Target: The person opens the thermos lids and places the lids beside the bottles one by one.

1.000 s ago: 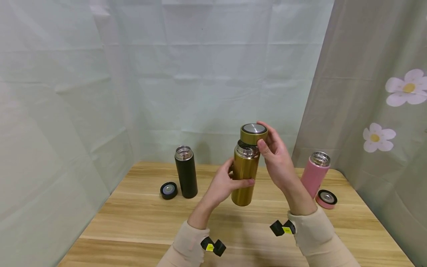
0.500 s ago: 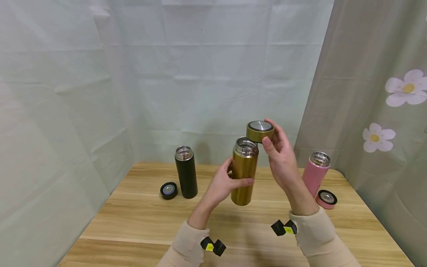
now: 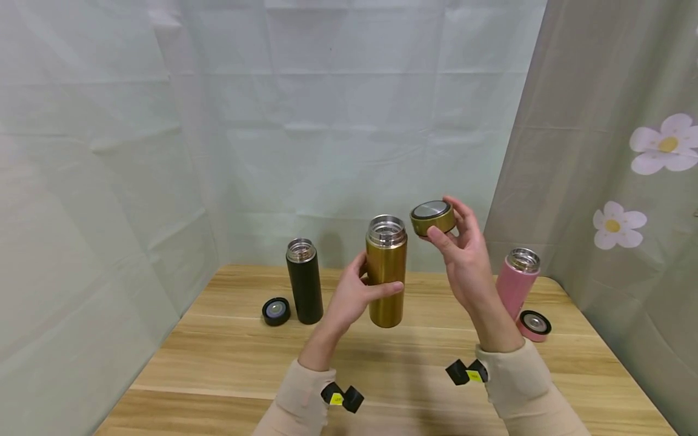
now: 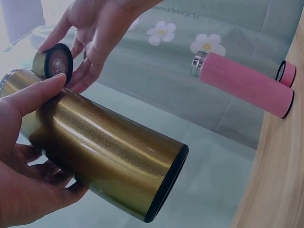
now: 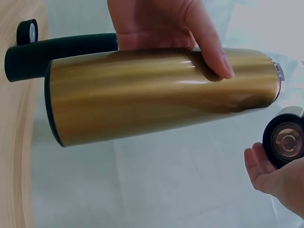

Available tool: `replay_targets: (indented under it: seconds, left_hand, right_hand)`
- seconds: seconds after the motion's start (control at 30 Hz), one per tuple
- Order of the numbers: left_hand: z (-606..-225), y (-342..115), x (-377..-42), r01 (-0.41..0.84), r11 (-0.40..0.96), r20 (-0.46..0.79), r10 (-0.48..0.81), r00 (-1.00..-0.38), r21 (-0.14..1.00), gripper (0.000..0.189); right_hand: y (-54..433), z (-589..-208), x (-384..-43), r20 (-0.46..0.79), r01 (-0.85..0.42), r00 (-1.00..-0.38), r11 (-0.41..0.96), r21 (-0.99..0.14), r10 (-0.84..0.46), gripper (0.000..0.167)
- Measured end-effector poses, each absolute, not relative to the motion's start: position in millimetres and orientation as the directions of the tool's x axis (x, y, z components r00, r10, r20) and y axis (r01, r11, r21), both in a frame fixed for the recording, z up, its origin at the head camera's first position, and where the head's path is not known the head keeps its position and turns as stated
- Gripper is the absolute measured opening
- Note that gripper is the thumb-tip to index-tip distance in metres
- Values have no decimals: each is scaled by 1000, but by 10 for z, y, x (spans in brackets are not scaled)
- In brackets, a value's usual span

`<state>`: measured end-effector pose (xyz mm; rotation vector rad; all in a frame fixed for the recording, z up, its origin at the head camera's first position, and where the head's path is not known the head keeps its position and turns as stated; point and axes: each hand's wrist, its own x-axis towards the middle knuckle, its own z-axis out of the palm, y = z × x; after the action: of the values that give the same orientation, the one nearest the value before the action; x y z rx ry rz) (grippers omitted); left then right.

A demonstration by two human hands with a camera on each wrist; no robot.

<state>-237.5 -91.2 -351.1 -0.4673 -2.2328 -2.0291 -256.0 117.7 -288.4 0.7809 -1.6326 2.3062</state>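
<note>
My left hand (image 3: 357, 293) grips a gold thermos bottle (image 3: 386, 266) around its body and holds it upright above the table. The bottle's steel mouth is uncovered. To its right, my right hand (image 3: 462, 251) pinches the gold lid (image 3: 433, 219) between thumb and fingers. That lid is apart from the bottle, slightly tilted, its steel top facing up in the head view. In the right wrist view the dark-rimmed underside of the lid (image 5: 286, 141) shows.
On the wooden table (image 3: 218, 363), an open black thermos (image 3: 305, 287) stands at the left beside its black lid (image 3: 275, 311). At the right stands an open pink thermos (image 3: 515, 287) with its pink lid (image 3: 534, 326) next to it. Pale curtains (image 3: 349, 133) hang behind.
The gold lid has moved off the bottle's mouth to the right and tilted in my right hand. My left hand has shifted the gold bottle slightly left and up.
</note>
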Motion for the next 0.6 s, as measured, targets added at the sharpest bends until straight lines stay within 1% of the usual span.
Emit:
replay_targets:
  seconds: [0.13, 0.27, 0.4, 0.47, 0.6]
  left_hand:
    - [-3517, -930, -2386, 285, 72, 270, 165, -949, 956, 80]
    - [-3520, -936, -2389, 289, 71, 274, 170, -947, 955, 81]
    - [-3518, -942, -2390, 286, 77, 270, 167, -948, 955, 82]
    - [-3517, -944, -2392, 282, 78, 267, 164, -950, 956, 81]
    - [-3521, -945, -2401, 277, 80, 261, 167, -951, 958, 80]
  right_hand:
    - [1171, -2904, -2559, 512, -447, -850, -343, -826, -123, 63]
    - [1166, -2924, -2565, 498, -441, -860, -332, -834, -108, 60]
    - [1174, -2940, -2573, 504, -454, -857, -310, -835, -103, 58]
    - [1181, -2945, -2577, 511, -467, -853, -278, -840, -110, 58]
    - [1199, -2961, -2585, 519, -498, -844, -160, -852, -139, 61]
